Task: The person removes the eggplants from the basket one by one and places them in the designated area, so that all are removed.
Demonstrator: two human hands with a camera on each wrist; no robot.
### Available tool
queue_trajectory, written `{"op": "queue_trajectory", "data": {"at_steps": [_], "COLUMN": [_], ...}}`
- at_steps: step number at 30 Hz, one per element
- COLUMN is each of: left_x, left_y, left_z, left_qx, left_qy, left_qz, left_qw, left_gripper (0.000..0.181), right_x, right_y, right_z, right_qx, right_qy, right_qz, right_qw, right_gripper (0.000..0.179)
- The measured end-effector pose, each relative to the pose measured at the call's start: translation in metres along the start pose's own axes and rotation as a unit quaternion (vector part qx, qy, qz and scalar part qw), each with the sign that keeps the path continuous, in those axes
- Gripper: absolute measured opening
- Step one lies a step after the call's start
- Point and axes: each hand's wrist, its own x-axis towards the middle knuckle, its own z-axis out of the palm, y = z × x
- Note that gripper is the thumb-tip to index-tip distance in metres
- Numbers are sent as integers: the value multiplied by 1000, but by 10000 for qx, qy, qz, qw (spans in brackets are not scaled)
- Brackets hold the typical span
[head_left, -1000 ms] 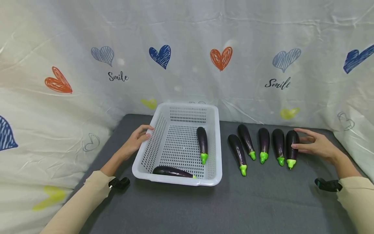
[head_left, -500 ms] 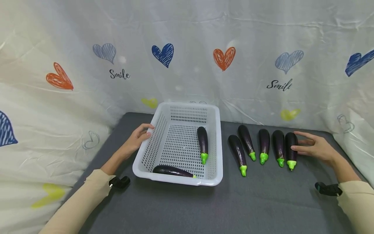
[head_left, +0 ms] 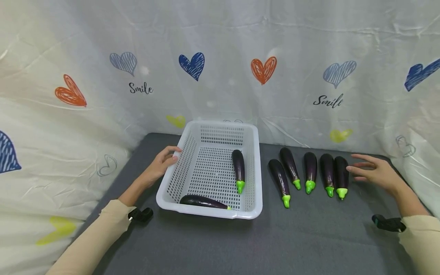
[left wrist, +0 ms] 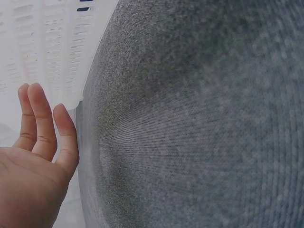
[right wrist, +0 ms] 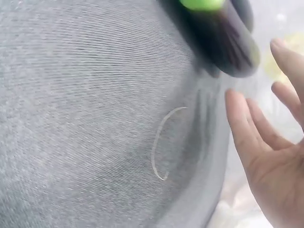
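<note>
In the head view, my left hand (head_left: 159, 165) touches the left rim of a white slotted plastic basket (head_left: 167, 198). The left wrist view shows several of its fingers (left wrist: 43, 121) fairly straight beside the basket's outer wall (left wrist: 61, 57). Inside the basket, one eggplant (head_left: 238, 168) lies lengthwise near the right wall and another eggplant (head_left: 203, 201) lies across the front. My right hand (head_left: 376, 173), fingers spread and holding nothing, is just right of the rightmost eggplant (head_left: 341, 173). A gap shows between them in the right wrist view.
Left of that eggplant, several more lie in a row, among them a tilted eggplant (head_left: 279, 179) closest to the basket. A dark grey cloth (head_left: 292, 244) covers the table. Behind hangs a pale curtain (head_left: 223, 34) printed with hearts.
My right hand has let go of the rightmost eggplant and drawn back a little to the right. That eggplant has shifted slightly left, closer to its neighbour. My left hand stays at the basket.
</note>
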Motion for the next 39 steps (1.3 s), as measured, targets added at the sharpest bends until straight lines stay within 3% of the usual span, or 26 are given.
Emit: {"op": "queue_trajectory", "data": {"at_steps": [2,6,11,17,25,30,39], "left_x": [0,-1,0,0,0,1,0], "left_y": [0,0,-1,0,1,1,1], "left_z": [1,1,0,1,1,1,1], "left_qx": [5,49,67,67,150,98,123], "left_qy": [7,27,52,63,80,48,75], "left_qz": [-2,24,39,12,-3,-7,-1], "left_qw": [10000,10000,10000,10000,9999,9999,9999], "left_gripper": [31,30,29,32,35,35,34], "right_x": [-3,-4,2,15,25,27,28], "right_y": [-1,-10,-34,-66,-103,-120,-155], "right_z": [-4,-6,3,24,54,72,105], "right_qx": [-45,356,664,1100,1905,2054,1999], "right_qy": [284,882,1290,1172,815,599,28], "right_qz": [-123,-342,-548,-758,-1303,-1526,-1726], "right_qw": [9995,9949,9879,9841,9696,9649,9645], "right_gripper": [60,37,35,34,34,34,35]}}
